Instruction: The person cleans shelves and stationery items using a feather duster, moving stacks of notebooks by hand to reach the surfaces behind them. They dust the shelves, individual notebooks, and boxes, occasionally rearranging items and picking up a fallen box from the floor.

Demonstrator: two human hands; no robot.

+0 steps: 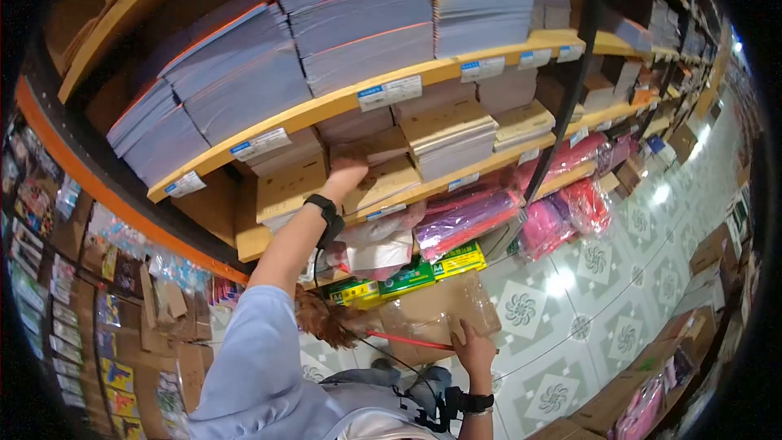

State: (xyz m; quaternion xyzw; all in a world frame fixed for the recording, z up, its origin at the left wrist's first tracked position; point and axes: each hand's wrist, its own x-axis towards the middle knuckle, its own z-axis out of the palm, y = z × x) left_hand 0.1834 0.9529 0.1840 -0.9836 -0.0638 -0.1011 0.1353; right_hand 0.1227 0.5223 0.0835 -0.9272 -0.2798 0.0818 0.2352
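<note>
My left hand (349, 171) reaches into the middle shelf, over stacks of tan-covered notebooks (383, 184). Its fingers are largely hidden among the notebooks, so I cannot tell whether they grip one. Another tan notebook stack (291, 187) lies just left of that wrist, and a taller stack (448, 134) stands to the right. Down by my body, my right hand (472, 349) is closed around the red handle of a feather duster (324, 318). The duster's brown feathers point left, below my left forearm.
Stacked grey-edged books (362, 24) fill the shelf above. Plastic-wrapped purple packs (468, 220) lie below the notebooks, over green and yellow A4 paper packs (407, 277). A taped cardboard box (432, 310) sits on the tiled floor. A black upright post (568, 90) divides the shelving.
</note>
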